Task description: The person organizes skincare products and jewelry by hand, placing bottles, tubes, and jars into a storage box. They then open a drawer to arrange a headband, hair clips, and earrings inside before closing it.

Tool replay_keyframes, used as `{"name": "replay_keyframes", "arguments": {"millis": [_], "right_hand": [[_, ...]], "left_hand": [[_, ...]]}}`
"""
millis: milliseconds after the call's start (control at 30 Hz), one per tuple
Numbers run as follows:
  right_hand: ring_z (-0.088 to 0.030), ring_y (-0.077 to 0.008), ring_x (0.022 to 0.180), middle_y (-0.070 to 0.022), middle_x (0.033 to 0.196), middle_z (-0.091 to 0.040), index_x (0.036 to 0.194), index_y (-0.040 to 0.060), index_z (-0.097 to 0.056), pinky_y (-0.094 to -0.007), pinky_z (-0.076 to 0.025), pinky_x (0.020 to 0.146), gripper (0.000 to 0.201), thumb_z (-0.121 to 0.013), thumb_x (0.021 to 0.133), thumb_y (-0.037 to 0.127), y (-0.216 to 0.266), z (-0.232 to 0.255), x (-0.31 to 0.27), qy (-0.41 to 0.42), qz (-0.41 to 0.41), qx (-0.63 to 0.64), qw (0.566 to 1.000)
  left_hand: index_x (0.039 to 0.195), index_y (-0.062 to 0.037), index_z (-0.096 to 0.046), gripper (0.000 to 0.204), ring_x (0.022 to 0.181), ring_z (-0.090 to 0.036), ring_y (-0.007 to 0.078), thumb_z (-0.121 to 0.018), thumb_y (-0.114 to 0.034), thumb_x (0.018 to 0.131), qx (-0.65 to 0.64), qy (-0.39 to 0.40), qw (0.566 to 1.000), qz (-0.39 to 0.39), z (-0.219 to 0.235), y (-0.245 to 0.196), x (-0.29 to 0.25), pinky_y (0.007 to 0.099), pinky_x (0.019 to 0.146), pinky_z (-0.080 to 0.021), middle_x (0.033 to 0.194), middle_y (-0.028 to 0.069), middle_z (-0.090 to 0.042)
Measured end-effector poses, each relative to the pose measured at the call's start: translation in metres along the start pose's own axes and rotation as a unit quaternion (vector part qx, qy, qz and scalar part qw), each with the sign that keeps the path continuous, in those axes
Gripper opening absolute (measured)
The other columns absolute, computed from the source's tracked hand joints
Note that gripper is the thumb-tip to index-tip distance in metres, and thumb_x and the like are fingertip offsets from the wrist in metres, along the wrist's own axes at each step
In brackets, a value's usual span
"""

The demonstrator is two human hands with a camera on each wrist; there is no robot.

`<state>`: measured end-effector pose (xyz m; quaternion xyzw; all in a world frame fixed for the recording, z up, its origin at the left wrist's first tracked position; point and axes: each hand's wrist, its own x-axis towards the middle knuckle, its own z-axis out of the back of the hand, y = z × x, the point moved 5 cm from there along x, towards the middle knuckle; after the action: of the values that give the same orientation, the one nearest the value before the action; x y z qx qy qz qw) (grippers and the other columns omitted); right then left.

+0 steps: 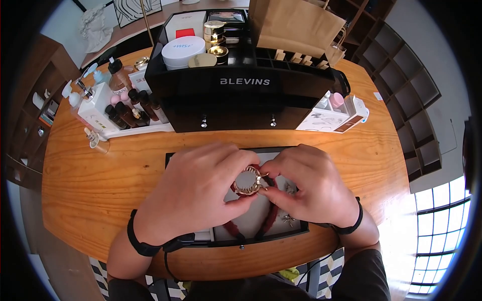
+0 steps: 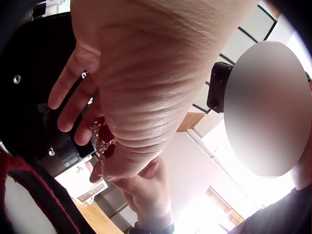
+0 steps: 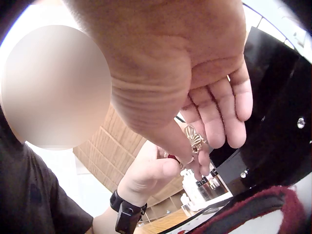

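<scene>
Over a shallow black drawer, a round gold hair claw clip (image 1: 246,192) with dark red parts and rows of inward teeth is held in both hands. My left hand (image 1: 198,183) pinches its left side between thumb and index finger, and my right hand (image 1: 314,185) pinches the right side by the gold ends. The right wrist view shows the clip's ribbed gold end (image 3: 194,137) at the right fingertips; in the left wrist view part of it is behind the left thumb. Below lies a dark red fuzzy headband (image 1: 268,220), partly hidden by the hands.
The drawer (image 1: 301,232) also holds small sparkly ornaments (image 1: 288,219). Behind it stands a black BLEVINS organizer (image 1: 226,103) with jars and a paper bag (image 1: 296,30) on top. Bottles in a white tray (image 1: 145,129) stand left; a white box (image 1: 326,122) stands right.
</scene>
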<state>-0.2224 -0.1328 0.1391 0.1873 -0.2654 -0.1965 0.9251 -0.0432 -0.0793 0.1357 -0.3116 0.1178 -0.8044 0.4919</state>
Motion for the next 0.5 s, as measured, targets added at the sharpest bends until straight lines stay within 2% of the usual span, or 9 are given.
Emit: {"name": "replay_keyframes", "arguments": {"millis": [233, 300, 400, 500], "right_hand": [[-0.070, -0.0340, 0.081, -0.0119, 0.093, -0.074, 0.101, 0.0011, -0.074, -0.0407, -0.055, 0.072, 0.036, -0.092, 0.071, 0.009, -0.0023, 0.0018, 0.0016, -0.001, 0.008, -0.014, 1.000], [-0.069, -0.0360, 0.082, -0.0136, 0.097, -0.071, 0.109, 0.0011, -0.073, -0.0430, -0.055, 0.073, 0.040, -0.088, 0.074, 0.014, -0.0002, 0.0024, 0.0036, -0.018, 0.021, 0.024, 0.999], [-0.069, -0.0361, 0.084, -0.0142, 0.101, -0.071, 0.114, 0.0002, -0.073, -0.0426, -0.057, 0.076, 0.046, -0.090, 0.074, 0.016, 0.0013, 0.0023, 0.0049, -0.026, 0.037, 0.030, 0.999], [-0.070, -0.0360, 0.085, -0.0145, 0.101, -0.071, 0.117, -0.0002, -0.074, -0.0423, -0.057, 0.077, 0.050, -0.090, 0.074, 0.018, -0.0008, 0.0033, 0.0034, -0.032, 0.055, 0.028, 0.998]], "left_hand": [[0.112, -0.0090, -0.068, 0.050, 0.084, -0.074, 0.0320, -0.093, -0.021, 0.071, -0.018, -0.003, 1.000, 0.024, 0.0004, 0.0027, -0.0007, 0.0399, 0.074, -0.058, 0.096, 0.0095, -0.075], [0.116, -0.0075, -0.065, 0.058, 0.089, -0.077, 0.0305, -0.097, -0.022, 0.070, -0.029, -0.002, 0.998, 0.055, -0.0002, 0.0048, -0.0016, 0.0381, 0.077, -0.060, 0.100, 0.0110, -0.076], [0.119, -0.0061, -0.062, 0.064, 0.093, -0.078, 0.0283, -0.100, -0.021, 0.069, -0.069, 0.004, 0.995, 0.078, -0.0013, 0.0057, -0.0027, 0.0367, 0.082, -0.062, 0.102, 0.0119, -0.076], [0.117, -0.0048, -0.062, 0.064, 0.095, -0.079, 0.0273, -0.101, -0.019, 0.068, -0.094, 0.009, 0.991, 0.096, -0.0003, 0.0061, -0.0034, 0.0363, 0.085, -0.063, 0.103, 0.0123, -0.076]]}}
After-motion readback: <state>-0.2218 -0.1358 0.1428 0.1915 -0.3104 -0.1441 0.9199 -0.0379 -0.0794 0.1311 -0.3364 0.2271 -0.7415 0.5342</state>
